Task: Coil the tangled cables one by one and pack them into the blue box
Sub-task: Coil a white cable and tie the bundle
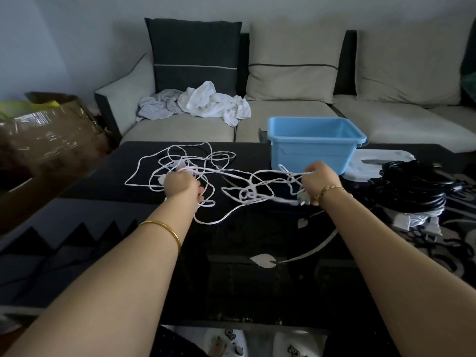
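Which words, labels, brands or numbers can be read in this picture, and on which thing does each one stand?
No text can be read with certainty.
On the cardboard box: pale marks under shiny tape, too blurred to read.
On the slippers: charms, perhaps letters, too small to tell.
On the blue box and the white cable: no print visible.

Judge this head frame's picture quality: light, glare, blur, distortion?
Head view: dim, bluish light; the white cable reads clearly against the black table, but the black cable bundle nearly merges with it. Head view: faint reflections on the glossy tabletop, no harsh glare. Head view: wide-angle bends the sofa and stretches the forearms; the cardboard box at the left edge is smeared.
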`<state>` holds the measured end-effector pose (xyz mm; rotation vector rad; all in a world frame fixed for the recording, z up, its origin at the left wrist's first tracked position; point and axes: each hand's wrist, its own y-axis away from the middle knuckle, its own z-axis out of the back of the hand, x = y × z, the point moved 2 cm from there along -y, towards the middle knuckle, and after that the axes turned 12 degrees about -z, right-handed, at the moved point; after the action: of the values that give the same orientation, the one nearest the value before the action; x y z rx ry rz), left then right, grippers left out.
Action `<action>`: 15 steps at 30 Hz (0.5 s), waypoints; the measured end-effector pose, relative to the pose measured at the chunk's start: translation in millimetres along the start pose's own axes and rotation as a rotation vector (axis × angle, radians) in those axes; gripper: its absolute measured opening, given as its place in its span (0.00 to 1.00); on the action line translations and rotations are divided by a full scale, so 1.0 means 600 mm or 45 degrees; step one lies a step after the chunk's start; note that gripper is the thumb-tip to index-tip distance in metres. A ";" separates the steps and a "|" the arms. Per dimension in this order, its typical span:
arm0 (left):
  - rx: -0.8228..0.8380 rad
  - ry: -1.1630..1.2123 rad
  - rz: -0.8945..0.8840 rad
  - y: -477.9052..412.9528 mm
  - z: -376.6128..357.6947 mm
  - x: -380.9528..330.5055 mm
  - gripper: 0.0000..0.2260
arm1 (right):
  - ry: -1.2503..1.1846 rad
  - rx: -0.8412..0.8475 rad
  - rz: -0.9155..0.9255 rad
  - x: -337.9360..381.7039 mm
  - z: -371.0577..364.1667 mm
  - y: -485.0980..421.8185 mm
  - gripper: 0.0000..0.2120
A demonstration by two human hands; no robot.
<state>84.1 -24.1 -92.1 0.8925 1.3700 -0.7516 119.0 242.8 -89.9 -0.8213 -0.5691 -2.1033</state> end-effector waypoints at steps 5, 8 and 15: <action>-0.284 0.132 0.153 -0.038 0.053 0.013 0.19 | 0.072 -0.199 -0.130 -0.018 0.028 0.005 0.16; -0.111 -0.127 0.112 -0.042 0.060 0.023 0.16 | -0.059 -0.217 -0.024 -0.002 0.027 0.009 0.11; 0.672 -0.498 -0.022 0.017 0.024 0.015 0.15 | -0.959 0.300 -0.056 0.025 0.007 0.033 0.12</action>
<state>100.7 -31.1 -100.4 1.0686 0.8430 -1.2616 129.2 226.3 -73.8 -1.4663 -1.2053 -1.6698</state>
